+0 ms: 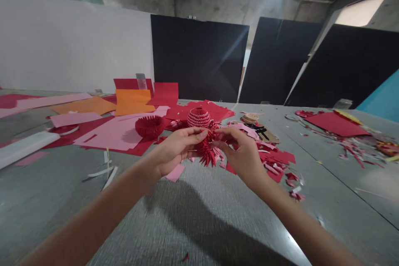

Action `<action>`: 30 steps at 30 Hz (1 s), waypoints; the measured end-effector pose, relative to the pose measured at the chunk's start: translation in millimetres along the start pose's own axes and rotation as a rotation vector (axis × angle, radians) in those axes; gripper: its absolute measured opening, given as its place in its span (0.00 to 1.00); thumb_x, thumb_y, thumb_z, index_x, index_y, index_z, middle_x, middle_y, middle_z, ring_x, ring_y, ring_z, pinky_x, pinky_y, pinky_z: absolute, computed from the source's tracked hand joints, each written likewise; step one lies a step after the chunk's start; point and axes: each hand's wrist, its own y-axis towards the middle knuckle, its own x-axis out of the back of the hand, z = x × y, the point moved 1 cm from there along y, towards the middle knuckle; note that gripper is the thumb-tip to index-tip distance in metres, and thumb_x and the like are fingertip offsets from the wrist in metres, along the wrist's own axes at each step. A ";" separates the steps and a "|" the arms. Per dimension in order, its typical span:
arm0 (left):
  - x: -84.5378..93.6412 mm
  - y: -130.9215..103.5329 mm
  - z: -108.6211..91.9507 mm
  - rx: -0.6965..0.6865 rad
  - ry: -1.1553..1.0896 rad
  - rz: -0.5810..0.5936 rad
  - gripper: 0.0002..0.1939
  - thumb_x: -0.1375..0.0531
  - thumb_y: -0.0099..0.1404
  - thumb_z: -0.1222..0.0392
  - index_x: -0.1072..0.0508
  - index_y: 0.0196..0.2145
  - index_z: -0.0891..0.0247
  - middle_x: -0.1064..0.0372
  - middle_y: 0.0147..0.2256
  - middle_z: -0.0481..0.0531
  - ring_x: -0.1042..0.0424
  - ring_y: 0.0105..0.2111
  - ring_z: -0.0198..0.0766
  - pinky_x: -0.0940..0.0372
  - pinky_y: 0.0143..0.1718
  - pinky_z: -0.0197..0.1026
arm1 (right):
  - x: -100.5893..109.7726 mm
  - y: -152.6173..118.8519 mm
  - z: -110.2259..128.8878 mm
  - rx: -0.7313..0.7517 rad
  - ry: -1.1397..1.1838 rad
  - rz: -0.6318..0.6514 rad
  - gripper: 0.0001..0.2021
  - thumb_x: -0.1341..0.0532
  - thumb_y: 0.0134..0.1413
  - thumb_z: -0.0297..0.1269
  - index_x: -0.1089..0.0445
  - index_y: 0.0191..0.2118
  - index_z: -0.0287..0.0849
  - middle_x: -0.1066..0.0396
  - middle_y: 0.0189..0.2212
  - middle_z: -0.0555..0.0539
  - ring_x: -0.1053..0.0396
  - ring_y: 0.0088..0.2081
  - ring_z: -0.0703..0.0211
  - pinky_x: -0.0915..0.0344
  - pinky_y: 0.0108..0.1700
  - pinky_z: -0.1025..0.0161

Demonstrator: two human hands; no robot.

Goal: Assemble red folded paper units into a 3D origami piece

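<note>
Between my two hands, above the table, is a spiky red folded-paper piece (207, 153) made of many pointed units. My left hand (179, 146) grips it from the left, thumb and fingers closed on its upper edge. From the right, my right hand (241, 149) pinches the same piece with thumb and forefinger. Just behind it stands a round red-and-pink striped folded-paper ball (198, 117), partly covered by my fingers. To the left of my left hand sits a red folded-paper bowl (149, 127) on pink paper.
Pink sheets (109, 135), orange card (132, 102) and red card (165, 93) spread over the left of the grey table. A white bar (28, 147) lies at far left. Red and pink scraps (280, 160) cover the right side. Black panels (199, 58) stand behind.
</note>
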 end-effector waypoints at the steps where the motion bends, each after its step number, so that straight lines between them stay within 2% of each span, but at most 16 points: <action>1: 0.9 0.8 1.3 0.003 -0.013 0.010 0.12 0.38 0.59 0.54 0.27 0.38 0.63 0.32 0.35 0.52 0.33 0.34 0.36 0.38 0.38 0.41 | -0.3 -0.2 -0.3 -0.010 0.007 0.001 0.08 0.37 0.50 0.30 0.30 0.39 0.44 0.27 0.34 0.50 0.31 0.33 0.63 0.35 0.37 0.64; 7: 2.1 1.3 3.0 -0.029 0.033 -0.025 0.11 0.36 0.57 0.56 0.26 0.36 0.63 0.33 0.32 0.50 0.34 0.30 0.34 0.39 0.33 0.39 | -0.9 0.6 -1.7 -0.061 0.061 0.019 0.10 0.36 0.49 0.32 0.31 0.40 0.43 0.28 0.31 0.51 0.32 0.31 0.63 0.34 0.35 0.64; 11: -1.0 -0.1 -0.8 -0.070 0.112 -0.054 0.12 0.38 0.59 0.55 0.26 0.39 0.63 0.31 0.34 0.51 0.33 0.31 0.34 0.39 0.33 0.39 | -1.3 0.6 0.8 -0.017 0.014 0.071 0.15 0.36 0.48 0.29 0.30 0.44 0.44 0.28 0.33 0.50 0.32 0.32 0.63 0.34 0.37 0.62; 15: -3.5 -1.0 -3.1 -0.094 0.193 -0.104 0.15 0.37 0.58 0.54 0.26 0.41 0.62 0.29 0.37 0.53 0.30 0.33 0.37 0.38 0.32 0.40 | -1.6 -0.1 1.9 0.021 -0.011 0.078 0.11 0.36 0.48 0.29 0.28 0.41 0.42 0.27 0.33 0.48 0.31 0.34 0.61 0.34 0.38 0.61; 20: -5.9 -1.7 -1.6 -0.155 0.223 -0.153 0.14 0.36 0.56 0.52 0.29 0.38 0.62 0.29 0.36 0.52 0.30 0.30 0.36 0.37 0.29 0.39 | -2.4 0.3 -1.6 -0.062 0.071 0.084 0.08 0.36 0.47 0.29 0.28 0.36 0.41 0.27 0.30 0.49 0.31 0.32 0.61 0.35 0.36 0.62; 23: -7.6 -2.9 -0.8 -0.161 0.263 -0.166 0.13 0.38 0.59 0.52 0.29 0.37 0.63 0.30 0.35 0.52 0.31 0.32 0.36 0.37 0.30 0.38 | -2.8 0.4 -4.7 -0.126 0.131 0.100 0.08 0.34 0.46 0.33 0.29 0.35 0.42 0.29 0.26 0.51 0.33 0.28 0.63 0.36 0.31 0.63; 26: -9.4 -3.9 -1.2 -0.176 0.286 -0.167 0.12 0.41 0.61 0.51 0.29 0.37 0.63 0.31 0.35 0.51 0.31 0.33 0.37 0.37 0.32 0.39 | -2.7 0.3 -6.8 -0.135 0.155 0.098 0.08 0.33 0.45 0.35 0.29 0.34 0.42 0.30 0.25 0.52 0.35 0.27 0.63 0.37 0.30 0.63; 30: -11.1 -4.7 -1.8 -0.168 0.306 -0.170 0.12 0.40 0.60 0.52 0.28 0.36 0.63 0.31 0.34 0.51 0.31 0.34 0.37 0.36 0.33 0.40 | -2.4 0.3 -7.8 -0.142 0.147 0.083 0.07 0.33 0.44 0.33 0.28 0.33 0.42 0.29 0.26 0.51 0.34 0.28 0.63 0.37 0.31 0.63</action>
